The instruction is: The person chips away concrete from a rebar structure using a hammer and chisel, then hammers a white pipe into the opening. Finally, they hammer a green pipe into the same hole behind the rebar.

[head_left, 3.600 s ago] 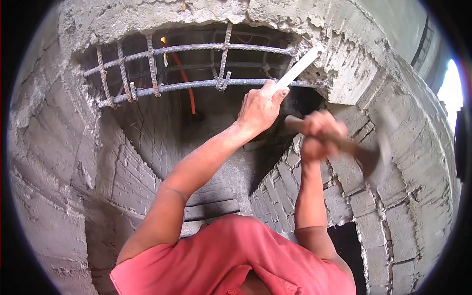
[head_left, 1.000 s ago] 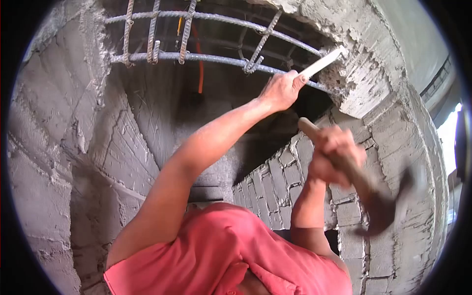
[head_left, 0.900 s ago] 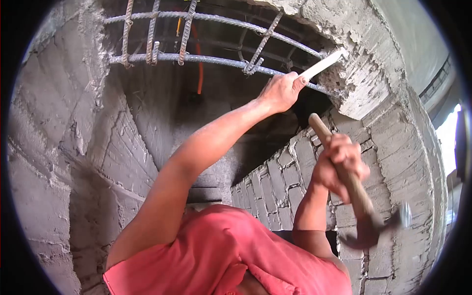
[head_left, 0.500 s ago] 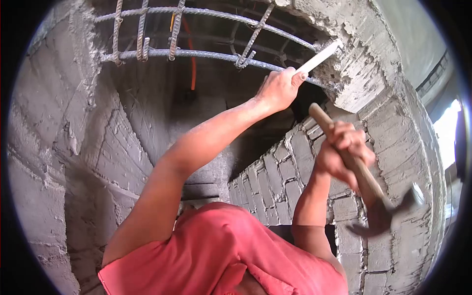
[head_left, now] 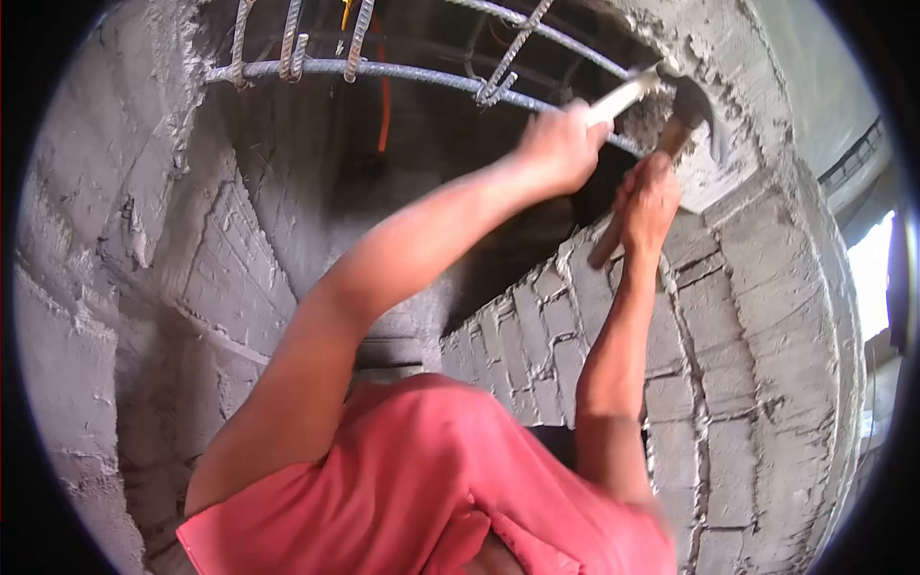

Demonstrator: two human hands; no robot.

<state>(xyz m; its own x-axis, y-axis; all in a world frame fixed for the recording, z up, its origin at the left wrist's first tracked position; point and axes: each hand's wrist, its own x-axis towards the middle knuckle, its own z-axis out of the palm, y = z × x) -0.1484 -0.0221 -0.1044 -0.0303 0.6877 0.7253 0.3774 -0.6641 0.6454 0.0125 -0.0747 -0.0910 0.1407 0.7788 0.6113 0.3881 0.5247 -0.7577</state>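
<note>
My left hand [head_left: 563, 149], blurred by motion, is closed around a pale, straight chisel [head_left: 625, 99] that slants up to the right toward the rough concrete edge. In my right hand [head_left: 649, 196], the fingers wrap the wooden handle of a claw hammer [head_left: 692, 103]. The hammer's head is raised at the chisel's upper end, right at it in this view. Behind both tools lies the broken concrete [head_left: 714, 177] at the opening's right side, where a ribbed steel bar [head_left: 422, 73] runs into the wall.
Tied rebar [head_left: 357, 43] spans the dark opening at the top. An orange strip [head_left: 385, 115] hangs inside it. Mortared block wall [head_left: 690, 383] rises on the right, and a rough grey wall [head_left: 72, 287] stands on the left. Bright light enters at far right.
My right hand has swung the hammer up, from low on the right to the chisel's upper end. My left hand keeps its grip on the chisel. The view has tilted slightly downward.
</note>
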